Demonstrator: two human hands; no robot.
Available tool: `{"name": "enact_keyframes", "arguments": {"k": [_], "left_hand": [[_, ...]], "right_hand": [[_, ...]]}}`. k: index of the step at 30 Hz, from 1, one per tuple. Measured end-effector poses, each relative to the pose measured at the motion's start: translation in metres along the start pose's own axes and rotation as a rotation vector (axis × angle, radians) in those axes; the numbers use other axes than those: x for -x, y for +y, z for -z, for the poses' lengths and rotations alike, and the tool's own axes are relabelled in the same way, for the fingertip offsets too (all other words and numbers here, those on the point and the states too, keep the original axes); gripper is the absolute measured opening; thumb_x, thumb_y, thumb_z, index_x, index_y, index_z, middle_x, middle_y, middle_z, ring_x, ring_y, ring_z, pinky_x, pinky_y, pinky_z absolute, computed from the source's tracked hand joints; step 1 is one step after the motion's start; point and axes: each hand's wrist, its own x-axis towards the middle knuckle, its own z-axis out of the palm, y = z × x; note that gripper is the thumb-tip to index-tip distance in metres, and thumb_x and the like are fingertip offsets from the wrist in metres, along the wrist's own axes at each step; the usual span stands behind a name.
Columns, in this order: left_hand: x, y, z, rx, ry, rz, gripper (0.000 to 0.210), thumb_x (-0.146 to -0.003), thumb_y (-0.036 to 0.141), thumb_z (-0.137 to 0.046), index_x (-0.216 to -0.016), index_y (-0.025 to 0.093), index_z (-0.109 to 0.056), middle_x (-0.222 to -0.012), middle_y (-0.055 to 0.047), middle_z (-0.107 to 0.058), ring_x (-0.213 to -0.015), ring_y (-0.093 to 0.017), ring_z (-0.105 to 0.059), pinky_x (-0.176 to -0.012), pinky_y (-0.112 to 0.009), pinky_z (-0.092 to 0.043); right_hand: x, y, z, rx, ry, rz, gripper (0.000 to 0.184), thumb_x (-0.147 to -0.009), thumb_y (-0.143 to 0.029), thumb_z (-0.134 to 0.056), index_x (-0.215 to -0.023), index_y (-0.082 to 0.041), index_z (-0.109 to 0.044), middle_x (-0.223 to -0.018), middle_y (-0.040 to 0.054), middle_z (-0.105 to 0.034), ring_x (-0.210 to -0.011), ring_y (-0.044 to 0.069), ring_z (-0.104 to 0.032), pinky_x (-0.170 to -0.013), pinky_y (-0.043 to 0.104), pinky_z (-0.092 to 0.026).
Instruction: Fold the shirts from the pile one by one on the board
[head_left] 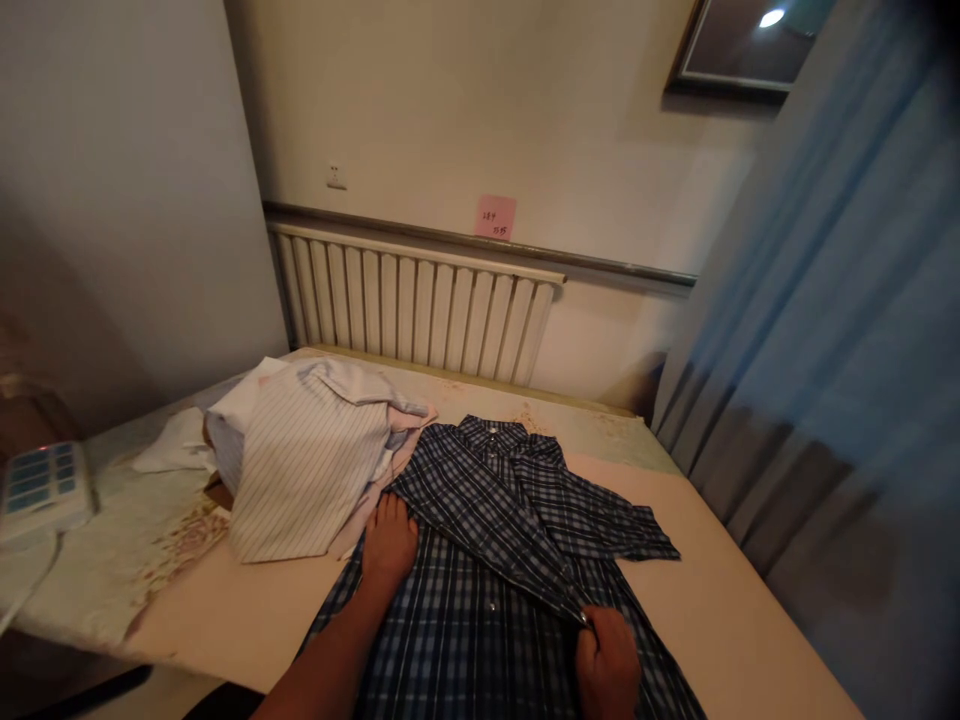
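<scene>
I have two hands in view, set apart from each other, both on one checked shirt (465, 620) that lies front up on the counter (750, 600), under and between them. My left hand (390, 540) rests on the shirt's side edge, just below where one sleeve (487, 510) begins; I cannot tell whether its fingers pinch the cloth or only press on it. My right hand (609, 660) is clamped on the cuff end of that same sleeve, which runs slantwise across the shirt's front from near one hand to the other. The second sleeve stretches out beyond my right hand, farther to the right, and the one collar (491, 435) lies ahead, between the hands.

Beside my left hand, to its left, I see one heap of clothes, with one striped garment (300, 470) on top; the pieces below overlap too much for me to count. Farther left of that hand sits one white box (46, 490) with one cable (34, 590). Well ahead of both hands are one radiator (420, 300) and one pink note (495, 217). One curtain (810, 400) hangs to the right of my right hand.
</scene>
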Motion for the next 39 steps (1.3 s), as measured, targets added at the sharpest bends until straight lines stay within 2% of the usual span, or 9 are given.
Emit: {"name": "enact_keyframes", "arguments": {"k": [6, 11, 14, 17, 23, 30, 39], "left_hand": [[0.000, 0.000, -0.002, 0.000, -0.005, 0.004, 0.039, -0.091, 0.023, -0.038, -0.123, 0.008, -0.054, -0.136, -0.018, -0.053, -0.132, -0.029, -0.041, -0.107, -0.045, -0.032], [0.000, 0.000, -0.003, 0.001, -0.006, 0.011, 0.040, -0.091, 0.023, -0.038, -0.124, 0.007, -0.053, -0.135, -0.019, -0.054, -0.131, -0.029, -0.041, -0.106, -0.045, -0.033], [0.000, -0.001, -0.003, 0.005, -0.003, 0.008, 0.040, -0.091, 0.023, -0.038, -0.124, 0.007, -0.054, -0.135, -0.019, -0.054, -0.131, -0.029, -0.042, -0.106, -0.045, -0.033], [0.000, -0.002, -0.003, 0.012, 0.001, 0.005, 0.039, -0.090, 0.023, -0.039, -0.123, 0.008, -0.054, -0.135, -0.018, -0.054, -0.131, -0.029, -0.042, -0.106, -0.046, -0.033], [0.000, -0.002, -0.003, 0.025, 0.005, 0.002, 0.037, -0.089, 0.023, -0.040, -0.120, 0.011, -0.055, -0.133, -0.017, -0.055, -0.129, -0.029, -0.043, -0.106, -0.046, -0.033], [0.000, -0.001, -0.002, 0.024, 0.000, 0.001, 0.035, -0.090, 0.023, -0.038, -0.118, 0.010, -0.056, -0.134, -0.018, -0.054, -0.130, -0.028, -0.042, -0.106, -0.044, -0.032], [-0.001, -0.001, -0.001, 0.024, 0.001, -0.002, 0.035, -0.091, 0.024, -0.038, -0.117, 0.009, -0.056, -0.133, -0.019, -0.054, -0.129, -0.029, -0.042, -0.105, -0.045, -0.033]], "right_hand": [[0.001, 0.004, -0.001, -0.051, 0.018, -0.104, 0.035, -0.096, -0.044, -0.039, -0.098, -0.017, -0.061, -0.090, 0.0096, -0.066, -0.085, 0.024, -0.060, -0.079, 0.036, -0.045], [0.001, 0.006, -0.002, -0.043, -0.002, -0.162, 0.042, -0.098, -0.048, -0.033, -0.099, -0.017, -0.062, -0.092, 0.0097, -0.067, -0.086, 0.023, -0.063, -0.079, 0.034, -0.046], [-0.002, 0.000, -0.004, -0.041, -0.051, -0.124, 0.036, -0.099, -0.044, -0.036, -0.091, -0.020, -0.062, -0.083, 0.0063, -0.066, -0.078, 0.020, -0.061, -0.075, 0.032, -0.046], [-0.003, -0.006, -0.007, 0.013, -0.113, -0.023, 0.029, -0.098, -0.038, -0.040, -0.086, -0.022, -0.061, -0.077, 0.0041, -0.062, -0.072, 0.019, -0.058, -0.070, 0.032, -0.043], [0.000, -0.008, -0.016, 0.145, -0.207, 0.121, 0.017, -0.094, -0.021, -0.043, -0.085, -0.023, -0.057, -0.075, 0.0022, -0.059, -0.073, 0.020, -0.055, -0.072, 0.033, -0.041], [0.001, -0.005, -0.017, 0.181, -0.246, 0.134, 0.015, -0.089, -0.013, -0.045, -0.087, -0.023, -0.056, -0.076, 0.0011, -0.058, -0.074, 0.020, -0.054, -0.074, 0.034, -0.039], [-0.001, -0.007, -0.016, 0.158, -0.214, 0.143, 0.014, -0.088, -0.013, -0.046, -0.087, -0.024, -0.055, -0.075, 0.0007, -0.058, -0.073, 0.020, -0.054, -0.073, 0.033, -0.039]]}}
